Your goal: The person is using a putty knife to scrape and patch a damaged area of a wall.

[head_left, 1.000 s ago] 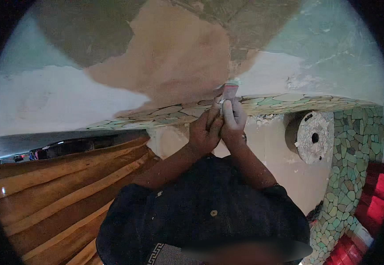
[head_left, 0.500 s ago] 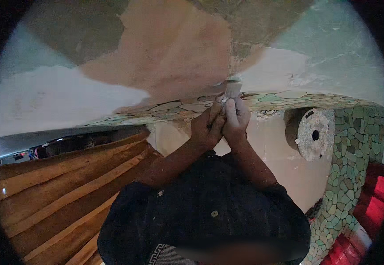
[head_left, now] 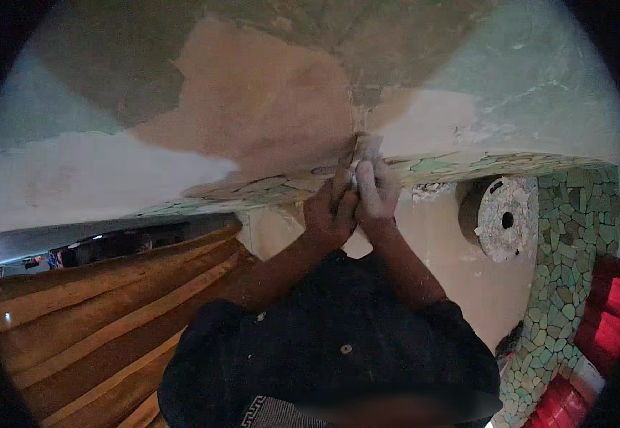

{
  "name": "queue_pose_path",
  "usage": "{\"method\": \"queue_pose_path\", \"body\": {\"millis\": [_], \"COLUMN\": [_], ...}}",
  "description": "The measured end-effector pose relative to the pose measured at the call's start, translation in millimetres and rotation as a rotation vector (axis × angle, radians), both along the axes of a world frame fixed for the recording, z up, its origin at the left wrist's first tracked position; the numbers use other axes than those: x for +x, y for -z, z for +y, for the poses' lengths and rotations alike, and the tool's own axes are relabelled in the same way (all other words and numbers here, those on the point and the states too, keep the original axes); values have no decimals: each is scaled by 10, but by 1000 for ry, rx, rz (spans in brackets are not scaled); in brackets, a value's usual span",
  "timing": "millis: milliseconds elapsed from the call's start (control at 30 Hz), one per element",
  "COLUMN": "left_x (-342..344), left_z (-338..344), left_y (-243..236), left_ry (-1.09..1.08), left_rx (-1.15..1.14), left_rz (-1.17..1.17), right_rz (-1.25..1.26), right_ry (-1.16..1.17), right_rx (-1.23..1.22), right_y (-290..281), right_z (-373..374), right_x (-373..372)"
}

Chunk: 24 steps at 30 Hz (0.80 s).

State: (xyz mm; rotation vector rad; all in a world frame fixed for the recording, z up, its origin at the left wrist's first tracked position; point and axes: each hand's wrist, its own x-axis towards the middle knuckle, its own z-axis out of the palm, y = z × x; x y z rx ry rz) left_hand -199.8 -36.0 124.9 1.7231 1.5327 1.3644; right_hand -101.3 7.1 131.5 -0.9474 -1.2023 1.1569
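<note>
A small flat scraper [head_left: 369,147] with a greyish blade is pressed against the wall [head_left: 267,93], low on the plaster just above a band of stone pattern. Round its lower end my right hand [head_left: 378,191] is closed, its fingers coated in pale dust. Close alongside, my left hand [head_left: 330,214] is also closed at the scraper, its fingertips meeting the right hand's. The grip itself is mostly hidden by the fingers. Bare brownish plaster, white filler and greenish paint show in patches on the wall.
A brown pleated curtain [head_left: 124,307] hangs at the left. To the right stands a round drum-like spool [head_left: 507,220] with white debris on its top. Beyond it are a green stone-patterned strip [head_left: 563,264] and red steps [head_left: 609,314]. Rubble [head_left: 431,190] lies by the wall's foot.
Both hands and the scraper have shifted slightly left and a little down along the wall. The scraper stays in their grip.
</note>
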Motion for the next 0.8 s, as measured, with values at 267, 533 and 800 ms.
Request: {"method": "queue_pose_path", "body": {"millis": [267,533,800], "left_x": [-7,-159,-102], "left_z": [-115,-152,-63], "left_y": [92,158,60], "left_ry": [-29,44,36], "left_rx": [6,-90,-113], "left_rz": [-61,-27,1], "right_rz": [-131,-35,56], "right_ry": [28,-8,-75], "right_rx": [18,70,-48], "right_y": [226,186,1], "right_z": [-81,-125,-33], "right_x": [-58,-94,0]}}
